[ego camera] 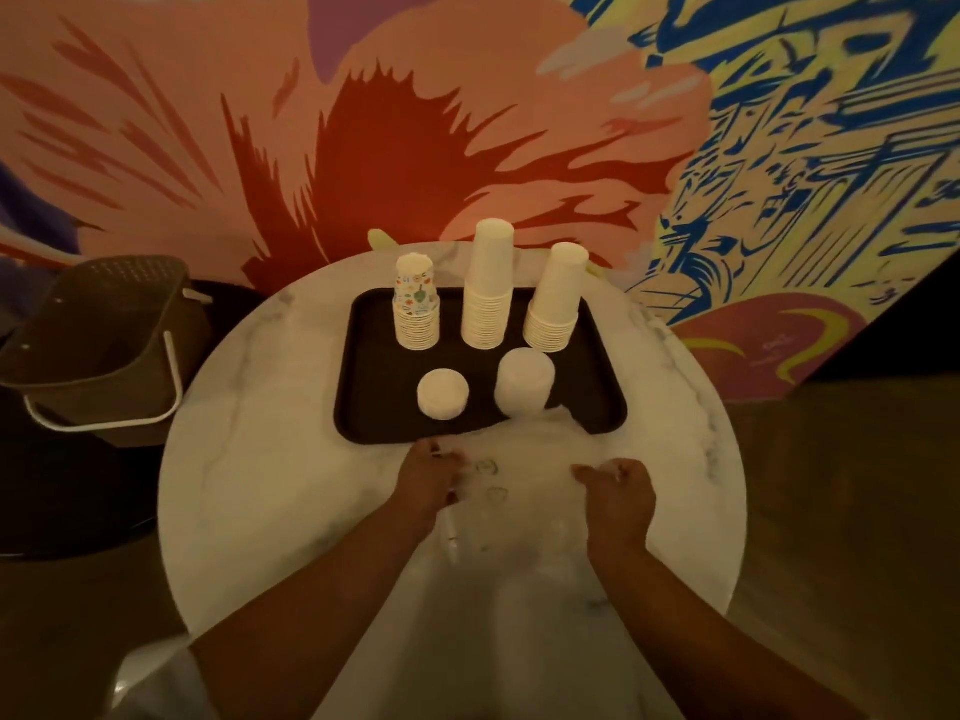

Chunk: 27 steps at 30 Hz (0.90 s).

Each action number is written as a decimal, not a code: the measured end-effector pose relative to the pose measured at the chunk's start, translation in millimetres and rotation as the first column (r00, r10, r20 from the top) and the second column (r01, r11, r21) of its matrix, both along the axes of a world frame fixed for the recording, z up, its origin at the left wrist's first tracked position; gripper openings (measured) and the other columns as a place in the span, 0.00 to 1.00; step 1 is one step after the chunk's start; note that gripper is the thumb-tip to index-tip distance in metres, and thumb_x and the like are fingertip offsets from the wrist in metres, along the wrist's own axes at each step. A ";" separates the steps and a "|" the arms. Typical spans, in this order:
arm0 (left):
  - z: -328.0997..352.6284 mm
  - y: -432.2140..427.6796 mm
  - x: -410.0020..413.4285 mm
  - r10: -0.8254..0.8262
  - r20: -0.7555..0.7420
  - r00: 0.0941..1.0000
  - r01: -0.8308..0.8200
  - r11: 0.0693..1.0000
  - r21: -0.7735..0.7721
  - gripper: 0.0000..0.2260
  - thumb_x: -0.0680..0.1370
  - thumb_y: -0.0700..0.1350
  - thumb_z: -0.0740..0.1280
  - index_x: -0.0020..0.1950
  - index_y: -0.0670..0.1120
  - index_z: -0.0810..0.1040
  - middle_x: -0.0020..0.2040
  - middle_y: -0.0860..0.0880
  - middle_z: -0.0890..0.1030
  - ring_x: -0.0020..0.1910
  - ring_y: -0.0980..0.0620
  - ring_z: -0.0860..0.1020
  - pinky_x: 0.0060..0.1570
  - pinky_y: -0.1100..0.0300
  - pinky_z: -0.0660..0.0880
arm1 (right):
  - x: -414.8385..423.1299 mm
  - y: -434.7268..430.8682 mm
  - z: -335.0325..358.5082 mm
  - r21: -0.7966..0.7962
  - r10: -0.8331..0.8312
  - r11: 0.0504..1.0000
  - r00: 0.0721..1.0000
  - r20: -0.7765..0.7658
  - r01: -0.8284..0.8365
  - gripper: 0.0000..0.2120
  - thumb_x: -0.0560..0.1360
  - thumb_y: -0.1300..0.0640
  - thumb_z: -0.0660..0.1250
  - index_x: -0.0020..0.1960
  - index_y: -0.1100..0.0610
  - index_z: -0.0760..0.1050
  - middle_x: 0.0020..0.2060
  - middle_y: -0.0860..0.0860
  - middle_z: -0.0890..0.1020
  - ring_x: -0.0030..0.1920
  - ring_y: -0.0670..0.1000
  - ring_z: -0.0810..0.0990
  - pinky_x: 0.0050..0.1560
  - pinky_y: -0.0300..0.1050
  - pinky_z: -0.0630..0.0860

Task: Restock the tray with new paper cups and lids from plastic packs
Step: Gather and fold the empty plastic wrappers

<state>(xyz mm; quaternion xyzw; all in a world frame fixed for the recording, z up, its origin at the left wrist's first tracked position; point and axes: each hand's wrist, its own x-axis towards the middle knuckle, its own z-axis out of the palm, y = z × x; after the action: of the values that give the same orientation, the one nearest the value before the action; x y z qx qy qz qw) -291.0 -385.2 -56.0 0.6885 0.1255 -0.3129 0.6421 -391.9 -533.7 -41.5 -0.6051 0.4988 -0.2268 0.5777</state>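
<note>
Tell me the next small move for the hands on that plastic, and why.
Probably draw the plastic pack back off the near rim of the tray. The left hand and right hand each grip an edge, its far end reaches the taller lid stack, and cup stacks already stand there. Whether anything is inside is unclear.

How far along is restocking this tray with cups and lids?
Done: a patterned cup stack, a tall white cup stack, a shorter white cup stack and two lid stacks stand on the tray. In hand: left hand and right hand grip a plastic pack on the table. Left: unclear; pack contents don't show.
</note>
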 end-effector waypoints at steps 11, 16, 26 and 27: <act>-46.6 -25.3 -6.7 -0.316 0.448 0.836 0.009 0.825 0.566 0.15 0.79 0.40 0.58 0.67 0.46 0.66 0.54 0.41 0.79 0.51 0.42 0.79 0.52 0.52 0.73 | -22.4 -19.3 -40.2 -0.433 0.343 0.604 0.709 -0.617 -0.669 0.43 0.62 0.49 0.75 0.71 0.50 0.56 0.70 0.54 0.64 0.72 0.59 0.61 0.70 0.59 0.58; -42.6 -38.7 -14.6 -0.346 0.502 0.792 -0.151 0.687 0.711 0.19 0.77 0.40 0.62 0.68 0.46 0.66 0.65 0.43 0.72 0.63 0.43 0.70 0.62 0.50 0.68 | 12.0 -14.4 -49.3 -0.414 0.344 -0.004 0.388 -0.855 -0.910 0.37 0.66 0.39 0.60 0.73 0.48 0.59 0.72 0.58 0.65 0.72 0.62 0.63 0.61 0.74 0.52; -57.7 -50.3 -53.6 -0.796 0.279 0.537 0.124 0.401 0.908 0.23 0.82 0.51 0.50 0.76 0.49 0.52 0.78 0.48 0.53 0.77 0.50 0.48 0.75 0.52 0.41 | 21.8 -16.8 -88.0 -0.244 0.417 -0.078 0.191 -0.889 -0.967 0.33 0.74 0.37 0.40 0.73 0.50 0.58 0.71 0.57 0.67 0.70 0.62 0.66 0.64 0.70 0.56; -61.7 -47.1 -52.2 -0.807 0.255 0.533 0.140 0.381 0.914 0.24 0.82 0.53 0.46 0.77 0.49 0.49 0.78 0.48 0.49 0.77 0.50 0.45 0.74 0.52 0.39 | 22.8 -18.9 -87.8 -0.280 0.423 -0.081 0.221 -0.879 -0.956 0.33 0.75 0.37 0.38 0.73 0.50 0.61 0.71 0.57 0.67 0.70 0.61 0.66 0.65 0.68 0.57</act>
<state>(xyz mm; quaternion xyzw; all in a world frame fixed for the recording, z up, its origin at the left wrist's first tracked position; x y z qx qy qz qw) -343.1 -432.3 -117.6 0.9615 -0.2158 -0.1288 0.1113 -369.1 -552.6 -129.4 -0.9919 0.0228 0.1123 0.0548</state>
